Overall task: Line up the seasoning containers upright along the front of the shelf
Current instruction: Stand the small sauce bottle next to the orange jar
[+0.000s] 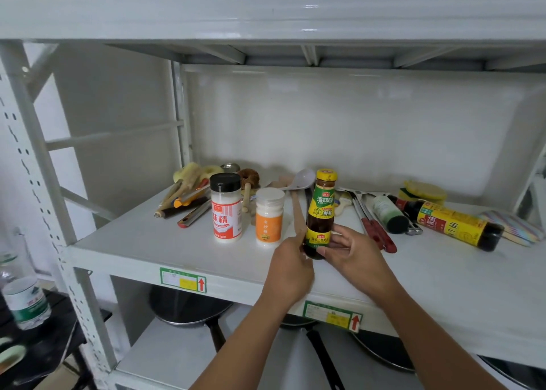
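A dark sauce bottle (321,209) with a yellow cap and green label stands upright on the white shelf (177,251). My left hand (291,267) and my right hand (353,252) both grip its base. To its left stand a white jar with an orange label (268,217) and a taller white shaker with a black cap and red label (226,208). At the right, a small bottle with a green label (388,214) and a dark soy sauce bottle with a yellow label (452,224) lie on their sides.
Kitchen tools are piled at the back left (189,194): brushes, a white ladle (301,178), a wooden spatula. Red-handled utensils (376,231) lie right of my hands. Yellow sponges (425,190) sit at the back right. Pans (189,304) rest on the lower shelf. A plastic water bottle (26,301) stands at the far left.
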`<action>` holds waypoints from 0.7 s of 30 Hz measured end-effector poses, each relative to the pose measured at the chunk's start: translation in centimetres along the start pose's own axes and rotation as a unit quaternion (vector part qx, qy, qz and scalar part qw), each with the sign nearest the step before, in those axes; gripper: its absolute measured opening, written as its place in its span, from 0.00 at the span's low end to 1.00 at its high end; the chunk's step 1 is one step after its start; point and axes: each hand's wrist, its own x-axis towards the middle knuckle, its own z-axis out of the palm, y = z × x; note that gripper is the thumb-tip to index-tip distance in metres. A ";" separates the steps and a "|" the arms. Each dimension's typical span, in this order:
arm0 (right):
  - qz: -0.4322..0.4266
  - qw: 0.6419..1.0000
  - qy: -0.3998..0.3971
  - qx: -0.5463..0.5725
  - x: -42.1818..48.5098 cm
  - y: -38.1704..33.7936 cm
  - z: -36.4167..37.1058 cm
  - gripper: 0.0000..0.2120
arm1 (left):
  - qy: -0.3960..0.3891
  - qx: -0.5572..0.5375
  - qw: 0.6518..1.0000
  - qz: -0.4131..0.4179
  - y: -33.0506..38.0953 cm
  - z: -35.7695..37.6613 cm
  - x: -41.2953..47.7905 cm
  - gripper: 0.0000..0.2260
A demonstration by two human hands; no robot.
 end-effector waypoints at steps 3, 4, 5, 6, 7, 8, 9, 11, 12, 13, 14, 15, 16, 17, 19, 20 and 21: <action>0.001 1.000 -0.003 -0.026 0.1 -0.2 0.2 0.30 | -0.018 0.008 1.000 -0.014 -0.4 -0.8 -0.9 0.27; 0.000 0.999 -0.003 -0.034 0.1 -0.2 0.2 0.29 | -0.021 0.015 0.999 -0.019 -0.5 -1.0 -0.9 0.27; -0.001 0.999 -0.003 -0.041 0.2 -0.2 0.2 0.29 | -0.022 0.023 0.999 -0.023 -0.5 -1.1 -0.9 0.27; -0.003 0.999 -0.004 -0.048 0.2 -0.2 0.2 0.29 | -0.021 0.027 0.999 -0.024 -0.4 -1.2 -0.8 0.27; -0.004 0.999 -0.004 -0.054 0.3 -0.2 0.3 0.29 | -0.021 0.029 0.999 -0.024 -0.3 -1.2 -0.9 0.27; -0.005 0.998 -0.004 -0.059 0.3 -0.1 0.3 0.29 | -0.023 0.031 0.999 -0.022 -0.1 -1.1 -1.0 0.26; -0.007 0.998 -0.004 -0.062 0.3 0.0 0.3 0.29 | -0.026 0.037 0.999 -0.019 0.0 -1.1 -1.1 0.25; -0.010 0.997 -0.002 -0.072 0.4 0.2 0.4 0.29 | -0.032 0.048 0.998 -0.013 0.3 -1.1 -1.3 0.25; -0.013 0.997 -0.002 -0.081 0.4 0.2 0.5 0.29 | -0.034 0.050 0.998 -0.013 0.4 -1.1 -1.4 0.25; -0.014 0.996 -0.001 -0.088 0.4 0.2 0.5 0.29 | -0.037 0.051 0.998 -0.014 0.4 -1.1 -1.3 0.25; -0.016 0.996 0.000 -0.093 0.4 0.2 0.5 0.29 | -0.039 0.051 0.998 -0.015 0.5 -1.1 -1.3 0.26; -0.017 0.995 0.000 -0.094 0.5 0.2 0.5 0.30 | -0.040 0.052 0.998 -0.017 0.6 -1.1 -1.3 0.26; -0.018 0.995 0.000 -0.094 0.5 0.2 0.5 0.30 | -0.040 0.055 0.998 -0.018 0.6 -1.1 -1.3 0.26; -0.018 0.995 0.001 -0.094 0.5 0.2 0.5 0.30 | -0.040 0.057 0.997 -0.016 0.6 -1.1 -1.3 0.26; -0.015 0.995 0.001 -0.097 0.4 0.2 0.5 0.30 | -0.043 0.062 0.997 -0.011 0.6 -1.2 -1.3 0.26; -0.013 0.995 0.001 -0.096 0.3 0.2 0.5 0.29 | -0.044 0.065 0.997 -0.009 0.6 -1.2 -1.4 0.26; -0.014 0.995 0.003 -0.097 0.3 0.2 0.5 0.29 | -0.045 0.067 0.997 -0.009 0.6 -1.2 -1.3 0.26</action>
